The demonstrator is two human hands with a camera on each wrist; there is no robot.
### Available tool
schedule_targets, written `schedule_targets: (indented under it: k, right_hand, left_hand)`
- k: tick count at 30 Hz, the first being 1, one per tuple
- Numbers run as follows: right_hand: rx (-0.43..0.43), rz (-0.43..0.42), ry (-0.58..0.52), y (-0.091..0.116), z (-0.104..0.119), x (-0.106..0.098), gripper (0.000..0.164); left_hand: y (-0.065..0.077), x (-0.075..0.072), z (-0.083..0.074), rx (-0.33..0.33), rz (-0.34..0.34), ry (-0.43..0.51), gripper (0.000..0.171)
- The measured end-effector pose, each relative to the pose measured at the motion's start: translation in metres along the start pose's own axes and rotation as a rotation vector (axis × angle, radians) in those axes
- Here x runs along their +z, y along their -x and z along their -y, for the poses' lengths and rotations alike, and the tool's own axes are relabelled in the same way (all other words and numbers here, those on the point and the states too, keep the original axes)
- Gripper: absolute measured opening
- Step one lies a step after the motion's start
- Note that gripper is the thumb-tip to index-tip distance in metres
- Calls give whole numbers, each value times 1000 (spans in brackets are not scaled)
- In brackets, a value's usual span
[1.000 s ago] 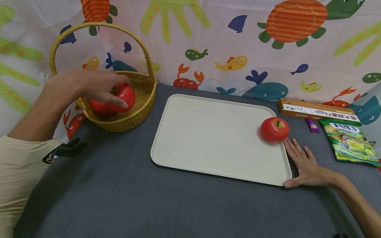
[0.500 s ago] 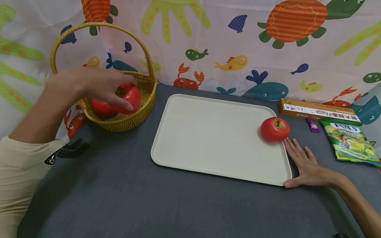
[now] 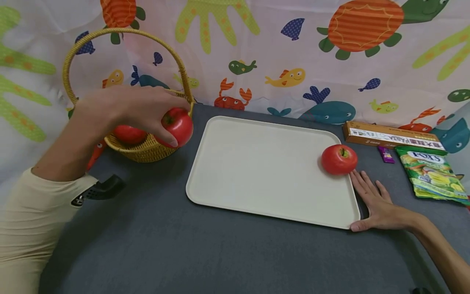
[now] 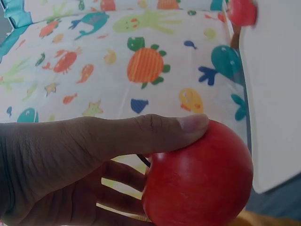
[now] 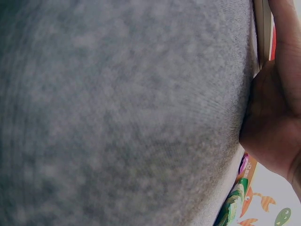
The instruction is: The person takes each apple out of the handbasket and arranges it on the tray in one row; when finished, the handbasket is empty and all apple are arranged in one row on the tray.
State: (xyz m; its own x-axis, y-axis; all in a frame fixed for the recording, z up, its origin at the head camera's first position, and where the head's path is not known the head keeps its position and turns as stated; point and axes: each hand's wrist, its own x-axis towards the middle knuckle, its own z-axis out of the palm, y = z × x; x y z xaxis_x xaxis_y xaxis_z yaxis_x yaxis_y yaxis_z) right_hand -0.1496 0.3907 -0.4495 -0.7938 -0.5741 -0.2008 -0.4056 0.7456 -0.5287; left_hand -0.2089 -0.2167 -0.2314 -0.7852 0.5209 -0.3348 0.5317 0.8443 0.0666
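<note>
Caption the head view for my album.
A left hand holds a red apple by a wicker basket; the right hand rests at the edge of a pale tray.

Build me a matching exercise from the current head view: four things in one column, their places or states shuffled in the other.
1. left hand
2. right hand
3. wicker basket
4. purple packet

A. at the edge of the pale tray
B. beside the green bag
C. gripping a red fruit
D. with another red fruit inside

Pairs: 1-C, 2-A, 3-D, 4-B
</note>
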Motion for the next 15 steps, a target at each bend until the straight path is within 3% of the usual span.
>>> schedule_targets:
  k: [4, 11, 15]
  right_hand:
    - [-1, 1, -2, 0, 0, 0, 133]
    - [-8, 3, -3, 0, 0, 1, 132]
    - [-15, 2, 3, 0, -1, 0, 132]
  left_hand:
    - [-5, -1, -12, 13, -20, -15, 90]
    - [-14, -5, -29, 102, -44, 6, 70]
    - [-19, -7, -37, 120, -39, 3, 71]
